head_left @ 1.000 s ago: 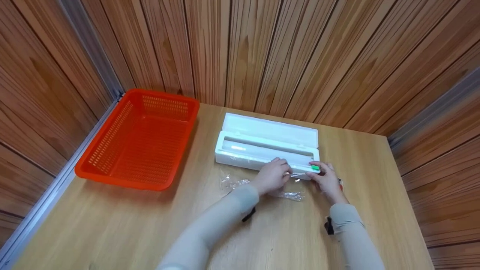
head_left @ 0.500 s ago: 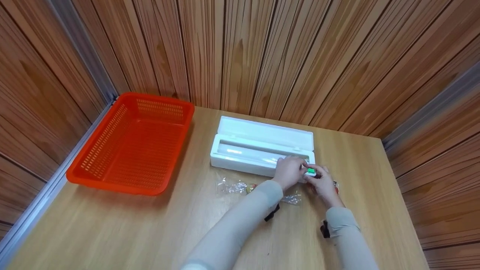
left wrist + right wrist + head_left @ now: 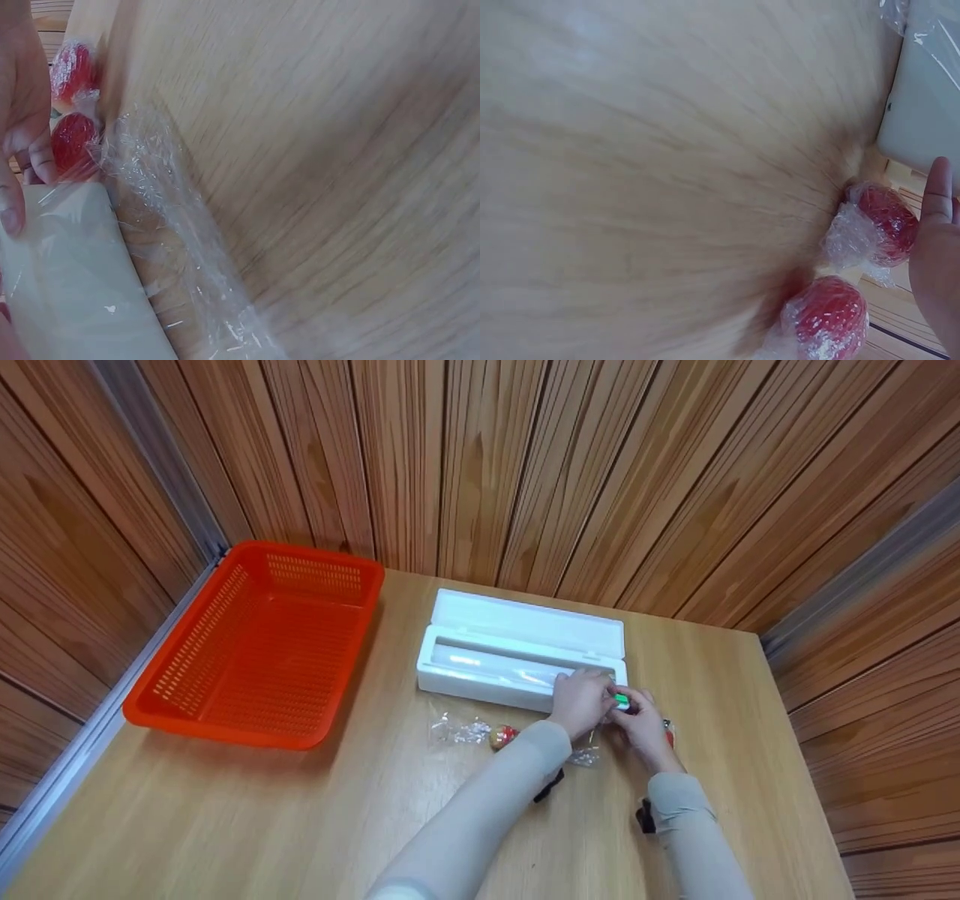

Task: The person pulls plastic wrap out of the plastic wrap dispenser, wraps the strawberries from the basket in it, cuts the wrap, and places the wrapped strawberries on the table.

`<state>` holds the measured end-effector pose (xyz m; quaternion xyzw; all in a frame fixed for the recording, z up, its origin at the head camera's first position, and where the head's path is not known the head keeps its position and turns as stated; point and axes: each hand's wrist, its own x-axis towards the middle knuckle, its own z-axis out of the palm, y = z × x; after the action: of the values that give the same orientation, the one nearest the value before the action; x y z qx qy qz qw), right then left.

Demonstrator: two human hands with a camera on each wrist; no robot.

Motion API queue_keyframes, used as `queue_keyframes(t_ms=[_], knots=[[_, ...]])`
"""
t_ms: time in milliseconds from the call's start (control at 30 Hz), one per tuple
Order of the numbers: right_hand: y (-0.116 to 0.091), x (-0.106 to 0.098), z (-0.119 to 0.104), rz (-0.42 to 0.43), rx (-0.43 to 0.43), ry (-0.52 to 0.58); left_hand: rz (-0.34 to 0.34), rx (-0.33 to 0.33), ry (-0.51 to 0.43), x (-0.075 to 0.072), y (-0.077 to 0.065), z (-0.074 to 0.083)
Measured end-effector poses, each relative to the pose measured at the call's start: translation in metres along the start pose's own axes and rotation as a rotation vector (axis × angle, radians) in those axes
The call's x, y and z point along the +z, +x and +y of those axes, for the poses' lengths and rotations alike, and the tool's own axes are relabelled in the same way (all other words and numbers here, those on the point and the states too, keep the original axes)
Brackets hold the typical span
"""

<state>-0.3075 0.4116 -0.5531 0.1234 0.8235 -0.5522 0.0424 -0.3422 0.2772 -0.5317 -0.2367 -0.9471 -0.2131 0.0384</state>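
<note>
A white cling film dispenser box (image 3: 484, 690), its lid (image 3: 529, 622) tipped back, holds a roll of clear film (image 3: 487, 664). My left hand (image 3: 581, 701) reaches over the right part of the box, its fingertips at the small green slide cutter (image 3: 622, 701). My right hand (image 3: 643, 727) grips the right end of the box; its thumb (image 3: 937, 195) lies against the white side in the right wrist view. Loose film (image 3: 187, 225) hangs over the box front onto the table. In the left wrist view only an edge of my left hand shows.
Film-wrapped red round items (image 3: 829, 319) lie by the box's right end. Another wrapped red-and-yellow piece (image 3: 501, 736) lies in front, partly behind my left sleeve. An orange plastic basket (image 3: 330, 712) stands at left. Wooden panels (image 3: 480, 472) rise behind the table.
My left hand has moved right along the box front to the green slide cutter. The right hand stays at the box's end. The wrapped red-and-yellow piece has come into view.
</note>
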Motion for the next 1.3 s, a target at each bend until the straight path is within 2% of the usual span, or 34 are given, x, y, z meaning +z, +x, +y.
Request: queue_keyframes(t_ms=[233,500,700,867,1067,1233,1300], knots=[[-0.0002,-0.0007,-0.0031,-0.015,0.024,0.002,-0.025,0.002,0.027,0.0007,0.0022,0.0012],[-0.0026,-0.0017,-0.0053,-0.027,0.056,-0.006,-0.122,0.030,0.034,-0.0012,0.0050,-0.0012],[-0.0020,-0.0019,-0.0061,-0.002,0.032,-0.017,-0.194,0.013,-0.016,-0.0037,0.0073,-0.0029],[-0.0020,0.0002,-0.0049,-0.009,0.037,0.050,-0.151,0.002,-0.055,-0.0036,0.0065,-0.0042],[-0.0029,0.0019,-0.0022,-0.033,0.034,0.084,-0.103,0.022,-0.014,-0.0020,0.0044,-0.0028],[-0.0040,-0.0024,-0.0030,-0.041,0.077,0.066,-0.144,0.049,-0.012,-0.0037,0.0045,-0.0010],[-0.0044,-0.0030,-0.0031,-0.041,0.089,0.062,-0.171,0.050,-0.045,-0.0035,0.0044,-0.0009]])
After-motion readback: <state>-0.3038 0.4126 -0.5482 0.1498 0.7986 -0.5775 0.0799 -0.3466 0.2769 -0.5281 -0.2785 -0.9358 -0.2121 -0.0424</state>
